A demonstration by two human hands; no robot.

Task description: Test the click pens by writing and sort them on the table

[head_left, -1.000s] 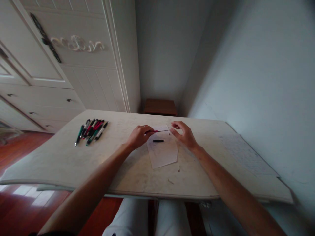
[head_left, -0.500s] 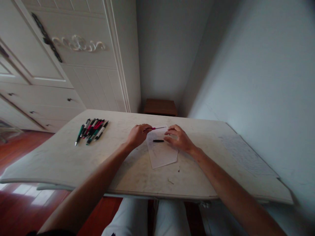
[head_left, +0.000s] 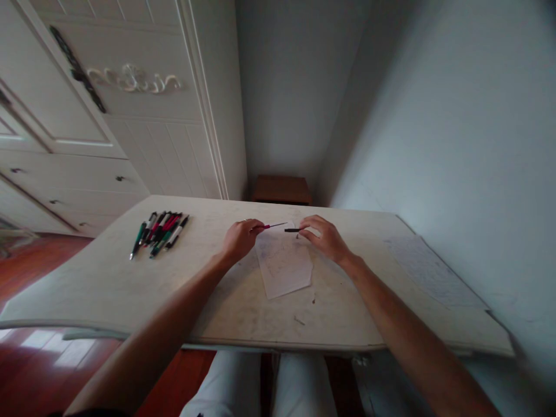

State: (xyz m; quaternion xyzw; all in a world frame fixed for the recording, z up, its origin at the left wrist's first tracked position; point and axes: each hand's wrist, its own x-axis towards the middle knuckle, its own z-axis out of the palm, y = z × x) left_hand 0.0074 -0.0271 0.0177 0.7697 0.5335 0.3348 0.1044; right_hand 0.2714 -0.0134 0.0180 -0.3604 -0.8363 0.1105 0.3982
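My left hand point(head_left: 240, 237) pinches the red pen part point(head_left: 263, 227), from which a thin dark refill point(head_left: 278, 224) sticks out to the right. Facing it, my right hand point(head_left: 324, 236) grips a short black pen barrel point(head_left: 292, 230) between thumb and fingers. The barrel's free end points left, just apart from the refill's tip. Both pieces are held above a white sheet of paper point(head_left: 284, 269) with faint handwriting.
Several pens point(head_left: 160, 231) in black, red, green and white lie in a pile at the table's left. A written sheet point(head_left: 430, 272) lies along the right side of the table point(head_left: 347, 324). Small scraps lie near the front edge. A white wardrobe point(head_left: 174, 145) and walls stand beyond.
My right hand has picked up the black barrel from the paper and raised it towards the refill. My left hand still holds the red pen part, almost in the same place.
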